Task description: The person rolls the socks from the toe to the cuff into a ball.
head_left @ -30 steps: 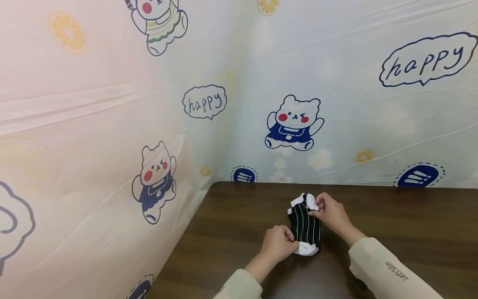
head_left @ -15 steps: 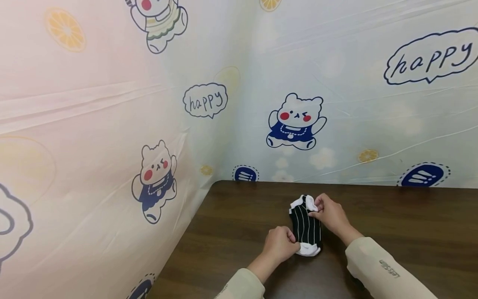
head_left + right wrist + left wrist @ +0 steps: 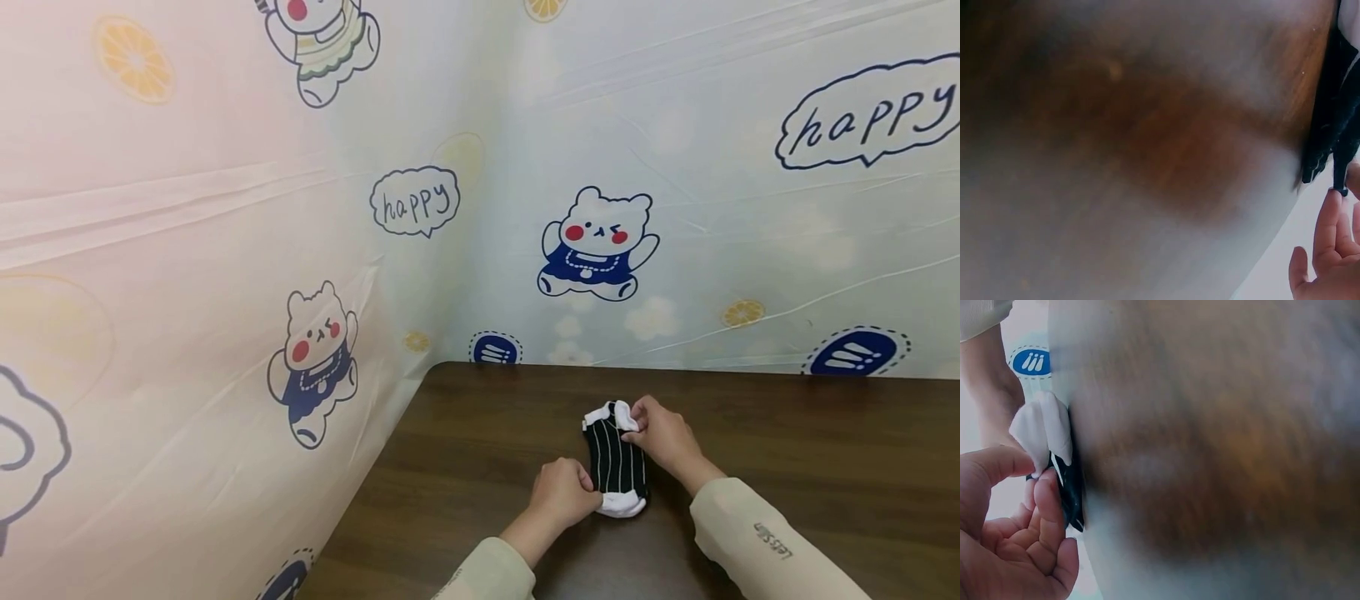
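A black sock (image 3: 619, 460) with thin white stripes and white ends lies on the dark wooden table, toe end toward the person. My left hand (image 3: 561, 498) pinches its near left edge beside the white end; in the left wrist view, thumb and forefinger (image 3: 1049, 494) meet at the white fabric (image 3: 1041, 428). At the far right corner, by the white cuff, my right hand (image 3: 667, 435) pinches the edge between thumb and fingers. The right wrist view shows the black fabric (image 3: 1335, 106) at the frame's edge, its corner between the fingertips. Part of the far right edge is hidden behind the right hand.
The brown wooden table (image 3: 450, 467) extends to both sides and has a rounded far left corner. Behind and left of it hangs a pale curtain (image 3: 480, 250) printed with bears, orange slices and "happy" bubbles. Light sleeves (image 3: 772, 533) cover both forearms.
The far end of the sock has come slightly nearer the person, with the right hand moving along with it. Both hands keep their pinch; the head view has shifted slightly.
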Demonstrator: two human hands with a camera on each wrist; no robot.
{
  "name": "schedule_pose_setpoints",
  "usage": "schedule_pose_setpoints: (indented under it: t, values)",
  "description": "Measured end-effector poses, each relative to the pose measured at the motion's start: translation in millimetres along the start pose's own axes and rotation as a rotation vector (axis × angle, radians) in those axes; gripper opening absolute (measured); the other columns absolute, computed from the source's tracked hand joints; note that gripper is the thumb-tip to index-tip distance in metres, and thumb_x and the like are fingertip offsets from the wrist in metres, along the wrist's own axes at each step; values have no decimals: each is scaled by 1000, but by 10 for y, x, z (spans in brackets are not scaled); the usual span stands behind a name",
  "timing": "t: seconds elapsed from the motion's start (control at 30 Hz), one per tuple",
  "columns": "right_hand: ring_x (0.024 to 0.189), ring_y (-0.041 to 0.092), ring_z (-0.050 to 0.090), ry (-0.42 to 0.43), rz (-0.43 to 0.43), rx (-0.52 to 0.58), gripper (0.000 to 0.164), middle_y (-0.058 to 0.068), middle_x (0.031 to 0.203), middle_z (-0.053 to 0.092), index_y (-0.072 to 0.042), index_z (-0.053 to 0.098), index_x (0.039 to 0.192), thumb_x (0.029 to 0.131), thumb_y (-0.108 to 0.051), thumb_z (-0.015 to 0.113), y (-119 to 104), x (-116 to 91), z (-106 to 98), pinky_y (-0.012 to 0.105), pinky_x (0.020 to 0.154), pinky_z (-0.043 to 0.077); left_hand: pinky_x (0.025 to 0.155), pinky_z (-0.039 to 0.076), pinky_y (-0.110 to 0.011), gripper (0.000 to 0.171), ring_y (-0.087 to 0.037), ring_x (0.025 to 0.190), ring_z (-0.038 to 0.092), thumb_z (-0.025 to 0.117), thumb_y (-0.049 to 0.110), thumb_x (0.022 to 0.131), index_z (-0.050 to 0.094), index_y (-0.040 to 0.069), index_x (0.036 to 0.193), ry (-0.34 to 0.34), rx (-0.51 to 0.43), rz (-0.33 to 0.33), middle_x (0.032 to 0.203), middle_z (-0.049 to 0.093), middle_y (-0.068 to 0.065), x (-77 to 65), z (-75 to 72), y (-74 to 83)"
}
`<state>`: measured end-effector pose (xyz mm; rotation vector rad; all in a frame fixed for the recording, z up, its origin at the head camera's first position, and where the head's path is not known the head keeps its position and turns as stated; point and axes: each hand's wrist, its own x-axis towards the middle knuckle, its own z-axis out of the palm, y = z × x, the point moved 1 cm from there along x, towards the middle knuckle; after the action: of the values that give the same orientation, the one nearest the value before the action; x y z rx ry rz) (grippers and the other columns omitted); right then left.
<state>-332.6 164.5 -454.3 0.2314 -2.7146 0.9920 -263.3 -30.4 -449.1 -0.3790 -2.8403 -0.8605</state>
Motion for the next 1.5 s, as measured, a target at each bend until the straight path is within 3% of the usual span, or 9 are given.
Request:
schedule_pose_setpoints:
  t: [0.6, 0.87, 1.2, 1.5]
  values:
    - [77, 23, 60, -52, 43, -25, 33, 2, 82, 63, -5, 56, 98, 76, -16, 79, -1, -37, -34, 46, 68, 43, 53, 41, -26, 17, -10, 56, 51, 77, 22, 65, 62, 18, 59, -10, -11, 5, 57, 54, 12, -12, -10, 6]
    - [80, 27, 64, -11, 41, -19, 31, 6, 84, 67, -4, 57, 98, 77, -14, 78, -47, -18, -151, 49, 69, 44, 54, 42, -26, 19, -9, 56, 52, 81, 25, 66, 64, 18, 59, 27, -21, 18, 57, 56, 12, 38, -88, 5]
    - [80, 27, 64, 5, 33, -10, 31, 6, 84, 67, -2, 57, 101, 79, -13, 77, -83, -29, -272, 49, 71, 45, 52, 41, -25, 20, -7, 55, 48, 81, 24, 72, 65, 16, 60, -15, -69, -7, 58, 55, 12, 58, -178, 45]
    - [79, 25, 64, 3, 13, -5, 30, 5, 84, 67, -4, 58, 99, 78, -13, 77, -85, -94, -267, 48, 71, 46, 54, 41, -24, 20, -6, 56, 49, 82, 24, 70, 66, 17, 60, -2, -69, 32, 57, 55, 14, 42, -184, 107]
